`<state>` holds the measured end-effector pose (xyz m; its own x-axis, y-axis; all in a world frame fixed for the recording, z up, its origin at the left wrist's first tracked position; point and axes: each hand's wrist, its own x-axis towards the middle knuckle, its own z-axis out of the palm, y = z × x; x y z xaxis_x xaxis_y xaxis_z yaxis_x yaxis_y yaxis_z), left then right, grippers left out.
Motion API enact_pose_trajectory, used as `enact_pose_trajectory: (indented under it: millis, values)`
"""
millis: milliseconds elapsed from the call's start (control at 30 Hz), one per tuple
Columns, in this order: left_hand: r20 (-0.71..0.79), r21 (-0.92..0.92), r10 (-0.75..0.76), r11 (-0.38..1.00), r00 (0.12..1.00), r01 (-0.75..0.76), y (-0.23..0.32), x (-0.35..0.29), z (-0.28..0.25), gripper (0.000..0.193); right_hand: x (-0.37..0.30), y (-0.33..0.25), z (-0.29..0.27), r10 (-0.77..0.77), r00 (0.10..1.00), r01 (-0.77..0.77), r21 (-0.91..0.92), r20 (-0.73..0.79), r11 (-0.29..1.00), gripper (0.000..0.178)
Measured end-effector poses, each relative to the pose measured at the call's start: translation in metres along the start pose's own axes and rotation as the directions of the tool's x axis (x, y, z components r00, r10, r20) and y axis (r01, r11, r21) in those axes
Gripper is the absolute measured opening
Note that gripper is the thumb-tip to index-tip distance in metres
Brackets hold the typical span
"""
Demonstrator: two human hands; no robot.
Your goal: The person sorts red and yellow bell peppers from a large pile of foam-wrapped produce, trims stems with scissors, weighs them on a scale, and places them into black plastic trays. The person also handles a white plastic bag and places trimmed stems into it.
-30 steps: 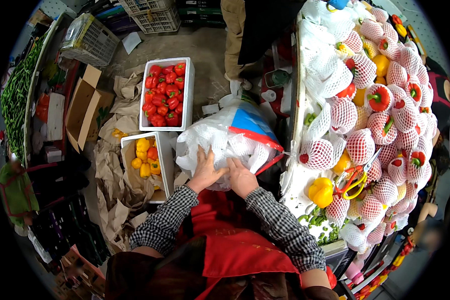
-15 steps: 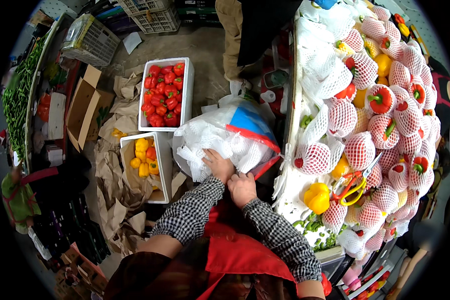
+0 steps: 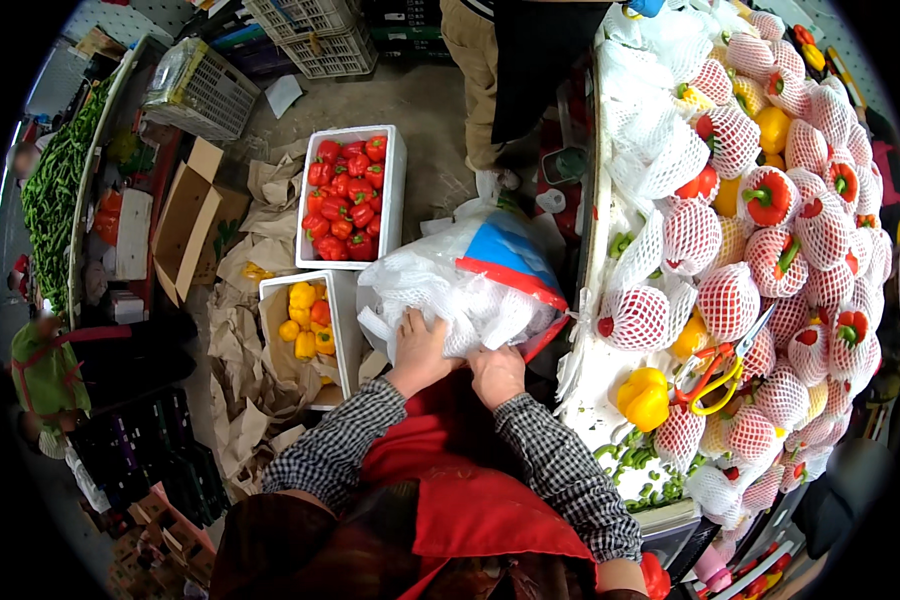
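A large clear plastic bag (image 3: 505, 243) with blue and red bands bulges in front of me, full of white foam net sleeves (image 3: 420, 290). Flat on the sleeves at the bag's near left side lies my left hand (image 3: 420, 355), its fingers stretched and slightly apart, nothing gripped in them. My right hand (image 3: 497, 375) is closed in a fist at the bag's near rim and holds the plastic there. The fingertips of that hand are partly hidden.
Left stand a white foam box (image 3: 397, 190) of red bell peppers and another (image 3: 345, 330) of yellow ones, beside crumpled brown paper (image 3: 235, 400). At right, a table (image 3: 588, 400) bears netted peppers, a loose yellow pepper (image 3: 643, 398) and scissors (image 3: 715, 380). Another person (image 3: 470, 80) stands ahead.
My left hand has slid left and slightly nearer across the sleeves, away from my right hand. The right hand keeps its place at the bag's rim. The whole view has shifted slightly.
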<state>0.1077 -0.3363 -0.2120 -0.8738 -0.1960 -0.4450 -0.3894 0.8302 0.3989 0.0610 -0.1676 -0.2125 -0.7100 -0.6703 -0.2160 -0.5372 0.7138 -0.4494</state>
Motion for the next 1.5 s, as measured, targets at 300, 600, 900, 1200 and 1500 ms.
enact_pose_trajectory:
  millis: [300, 600, 900, 1200, 1500]
  values:
    - [-0.525, -0.076, 0.035, 0.993, 0.85, -0.088, -0.031, -0.032, -0.074, 0.039, -0.003, 0.006, 0.006, 0.018, 0.999, -0.019, 0.02, 0.033, 1.0, 0.01]
    - [-0.375, -0.509, -0.322, 0.855, 0.869, 0.097, -0.024, 0.036, -0.085, 0.066, -0.004, 0.003, -0.003, -0.01, 1.0, 0.01, 0.05, 0.007, 0.999, 0.012]
    - [-0.531, -0.14, 0.097, 0.97, 0.842, -0.2, -0.045, 0.032, -0.033, 0.036, -0.004, 0.002, 0.005, -0.01, 0.999, 0.011, 0.026, -0.033, 1.0, 0.011]
    - [-0.077, -0.476, 0.242, 0.843, 0.967, -0.249, -0.003, -0.023, 0.005, 0.031, -0.002, 0.0, 0.003, 0.01, 1.0, -0.01, -0.006, 0.029, 1.0, 0.009]
    - [0.222, -0.28, 0.415, 0.894, 0.882, -0.35, -0.019, 0.032, 0.043, 0.038, -0.004, -0.002, 0.007, -0.088, 0.996, 0.089, -0.023, 0.03, 0.996, 0.006]
